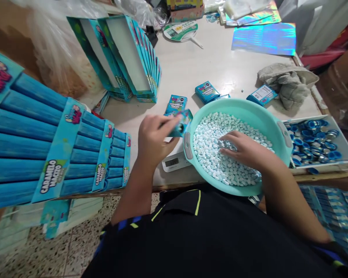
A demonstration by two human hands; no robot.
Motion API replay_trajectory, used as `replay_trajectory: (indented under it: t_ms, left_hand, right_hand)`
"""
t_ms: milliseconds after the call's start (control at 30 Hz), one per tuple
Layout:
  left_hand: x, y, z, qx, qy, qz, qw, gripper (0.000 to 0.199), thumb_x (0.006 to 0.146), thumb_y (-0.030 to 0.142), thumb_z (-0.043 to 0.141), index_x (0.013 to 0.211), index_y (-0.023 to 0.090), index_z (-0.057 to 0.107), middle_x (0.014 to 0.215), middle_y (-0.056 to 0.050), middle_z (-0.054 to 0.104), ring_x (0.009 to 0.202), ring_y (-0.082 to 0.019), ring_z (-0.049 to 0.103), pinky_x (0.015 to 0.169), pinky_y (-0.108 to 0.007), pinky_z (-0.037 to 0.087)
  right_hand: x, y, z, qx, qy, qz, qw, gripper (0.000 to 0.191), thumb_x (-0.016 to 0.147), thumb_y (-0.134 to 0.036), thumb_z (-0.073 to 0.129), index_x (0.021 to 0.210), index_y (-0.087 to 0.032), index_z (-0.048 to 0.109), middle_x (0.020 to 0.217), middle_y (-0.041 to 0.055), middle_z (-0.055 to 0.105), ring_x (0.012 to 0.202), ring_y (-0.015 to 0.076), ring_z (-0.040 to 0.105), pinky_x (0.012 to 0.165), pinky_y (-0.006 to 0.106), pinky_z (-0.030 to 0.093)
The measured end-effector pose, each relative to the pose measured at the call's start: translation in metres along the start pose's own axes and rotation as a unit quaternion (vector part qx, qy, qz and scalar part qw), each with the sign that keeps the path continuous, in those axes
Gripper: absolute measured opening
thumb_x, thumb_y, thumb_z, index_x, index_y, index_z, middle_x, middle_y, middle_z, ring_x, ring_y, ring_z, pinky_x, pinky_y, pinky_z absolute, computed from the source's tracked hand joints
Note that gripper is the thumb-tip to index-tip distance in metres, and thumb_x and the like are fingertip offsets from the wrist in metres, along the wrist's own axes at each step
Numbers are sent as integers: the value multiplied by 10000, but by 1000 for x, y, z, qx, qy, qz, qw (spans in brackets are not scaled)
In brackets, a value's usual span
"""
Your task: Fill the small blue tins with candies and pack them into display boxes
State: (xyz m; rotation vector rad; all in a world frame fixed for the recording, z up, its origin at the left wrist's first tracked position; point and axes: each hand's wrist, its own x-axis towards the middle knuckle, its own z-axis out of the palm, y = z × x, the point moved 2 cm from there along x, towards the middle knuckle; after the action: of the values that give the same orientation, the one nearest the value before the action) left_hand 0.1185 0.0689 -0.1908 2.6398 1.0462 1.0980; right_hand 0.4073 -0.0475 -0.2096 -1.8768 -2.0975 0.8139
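Observation:
My left hand (153, 137) grips a small blue candy box (182, 122), slightly blurred, beside the left handle of a turquoise basin (240, 103). Its fingers are closed around the box. Inside the basin lies a heap of small pale candies (217, 162). My right hand (243, 150) reaches into the heap, fingers bent and fingertips among the candies; whether any are pinched there is hidden. Beneath the basin's left side a white digital scale (174, 163) shows. Another blue candy box (176, 103) lies just behind the one I hold.
Behind the basin lie more boxes (207, 92) and a grey cloth (291, 85). At right, a white tray (343, 135) holds blue-rimmed tins. On the left stand stacked blue display cartons (84, 154) and upright open cartons (133, 58). A paper fan (181, 31) lies farther back.

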Motion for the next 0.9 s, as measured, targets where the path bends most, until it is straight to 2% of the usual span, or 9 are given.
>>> replay_trajectory:
  t_ms: [67,100,167,433,667,900]
  left_hand:
    - [9,8,3,37,-79,79,993,422,895,255,673,1308,334,708,1121,-77,718,1024,-282,617,974,-487,485]
    - [12,10,5,48,-99,97,989,415,912,241,648,1309,348,706,1124,-77,717,1026,-283,606,976,-492,474]
    - [15,10,11,57,-100,104,988,403,938,233,624,1310,364,705,1139,-80,711,1043,-283,584,989,-497,452]
    - [15,11,27,32,-85,66,994,346,1000,267,579,1291,406,704,1152,-79,688,1112,-289,540,1024,-504,367]
    - [20,10,26,38,-89,57,994,299,1018,275,549,1234,386,723,1149,-66,670,1136,-277,518,1053,-496,326]
    - [32,2,30,34,-123,97,987,302,993,266,566,1224,390,718,1146,-61,667,1158,-291,504,1045,-492,311]
  right_hand:
    - [0,-1,-1,-3,5,0,1000,397,1001,-472,558,1306,-235,652,1305,130,613,1183,335,616,1023,534,535]
    - [0,-1,-1,-3,6,1,1000,386,1003,-465,560,1303,-241,654,1302,126,614,1176,331,620,1016,526,539]
    - [0,-2,-2,-1,10,6,1000,367,1007,-457,563,1296,-250,657,1294,121,619,1165,323,628,1002,511,548]
    - [-2,-1,-4,15,2,26,1000,396,1006,-469,559,1309,-231,653,1302,127,627,1127,324,647,939,497,572]
    - [-3,-2,-5,23,12,16,1000,395,1011,-497,546,1304,-253,651,1305,116,636,1094,316,662,910,480,581]
    - [-4,-2,-6,22,13,28,999,409,1023,-502,534,1321,-239,630,1328,114,627,1111,314,660,928,475,574]
